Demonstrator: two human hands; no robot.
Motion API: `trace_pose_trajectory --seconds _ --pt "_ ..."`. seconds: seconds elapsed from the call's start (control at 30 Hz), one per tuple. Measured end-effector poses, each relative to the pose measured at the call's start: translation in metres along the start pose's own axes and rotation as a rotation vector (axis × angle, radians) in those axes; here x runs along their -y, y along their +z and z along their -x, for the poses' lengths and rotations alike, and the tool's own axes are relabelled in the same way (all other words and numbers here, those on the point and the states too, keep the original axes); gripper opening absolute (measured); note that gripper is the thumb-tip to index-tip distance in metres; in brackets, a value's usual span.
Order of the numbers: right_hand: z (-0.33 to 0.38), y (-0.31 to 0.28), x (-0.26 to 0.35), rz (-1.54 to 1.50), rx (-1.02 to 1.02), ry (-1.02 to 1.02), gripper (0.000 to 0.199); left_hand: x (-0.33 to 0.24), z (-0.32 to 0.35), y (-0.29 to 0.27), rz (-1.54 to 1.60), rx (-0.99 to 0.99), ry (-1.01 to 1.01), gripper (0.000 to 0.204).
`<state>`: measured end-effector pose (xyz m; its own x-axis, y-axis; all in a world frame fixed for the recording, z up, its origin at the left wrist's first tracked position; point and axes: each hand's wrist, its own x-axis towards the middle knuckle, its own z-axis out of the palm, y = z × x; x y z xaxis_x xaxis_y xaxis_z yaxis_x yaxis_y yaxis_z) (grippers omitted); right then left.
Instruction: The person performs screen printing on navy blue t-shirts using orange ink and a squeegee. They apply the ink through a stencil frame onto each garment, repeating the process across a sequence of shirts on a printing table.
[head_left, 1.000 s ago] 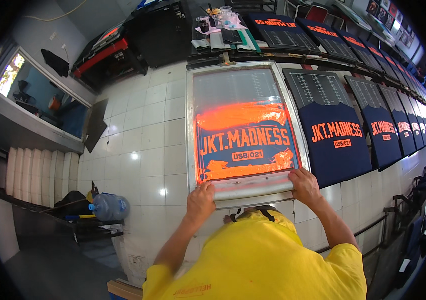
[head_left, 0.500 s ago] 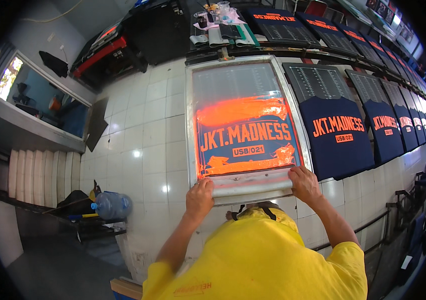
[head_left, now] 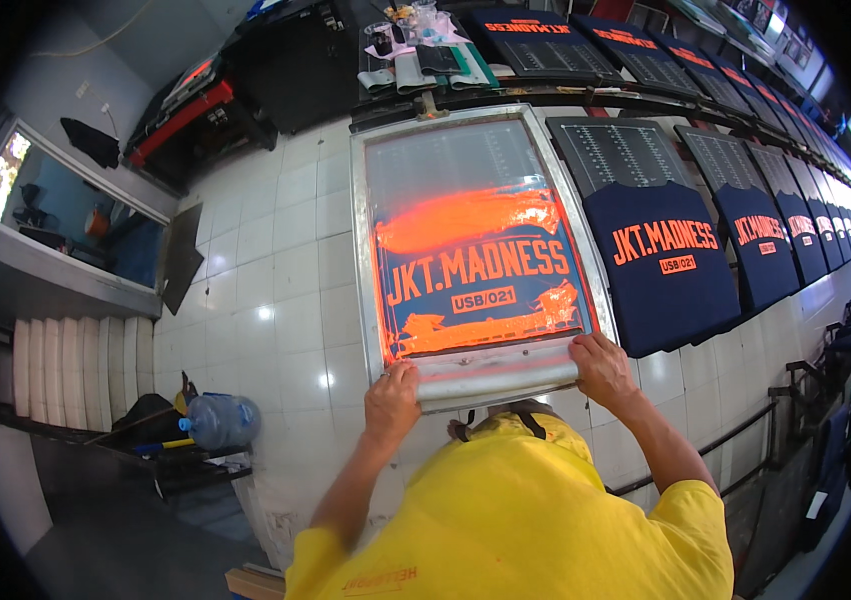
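A screen-printing frame [head_left: 360,220] with a silver metal rim lies before me. Its mesh shows orange lettering over dark blue cloth. A thick band of orange ink [head_left: 466,217] runs above the lettering, and ragged orange streaks lie below it. My left hand [head_left: 392,402] is closed around the frame's near left corner. At the near right corner, my right hand [head_left: 603,368] grips the frame in the same way. Between them runs a pale, rounded bar [head_left: 496,375] along the near end. Fingertips under the rim are hidden.
Navy shirts with orange print [head_left: 661,265] sit on dark boards in a row to the right. Another row of shirts [head_left: 526,27] stands beyond the rail. Cups and cloths [head_left: 416,40] rest at the far end. A water jug [head_left: 224,420] stands at left.
The whole scene has shifted slightly left in view. Both hands keep the same hold on the frame, and the ink looks unchanged.
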<state>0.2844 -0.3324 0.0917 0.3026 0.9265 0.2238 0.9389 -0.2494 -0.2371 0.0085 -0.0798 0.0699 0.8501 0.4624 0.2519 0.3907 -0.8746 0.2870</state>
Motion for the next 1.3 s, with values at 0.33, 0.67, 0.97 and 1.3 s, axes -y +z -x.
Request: trace_pose_trajectory --seconds 0.33,0.67,0.97,1.3 --pt "-0.001 -0.002 0.001 0.006 -0.01 0.03 0.016 -0.003 -0.003 -0.002 -0.013 0.025 -0.019 0.032" --pt "0.014 -0.014 -0.017 0.001 -0.002 0.062 0.018 -0.027 -0.011 -0.003 0.01 0.008 0.024 0.033" --pt "-0.01 0.0 -0.044 0.047 0.01 0.018 0.021 -0.019 -0.033 0.012 -0.015 0.032 0.008 0.03" --pt "-0.005 -0.013 -0.04 0.006 -0.025 0.001 0.024 -0.031 -0.032 -0.006 -0.01 0.076 -0.011 0.033"
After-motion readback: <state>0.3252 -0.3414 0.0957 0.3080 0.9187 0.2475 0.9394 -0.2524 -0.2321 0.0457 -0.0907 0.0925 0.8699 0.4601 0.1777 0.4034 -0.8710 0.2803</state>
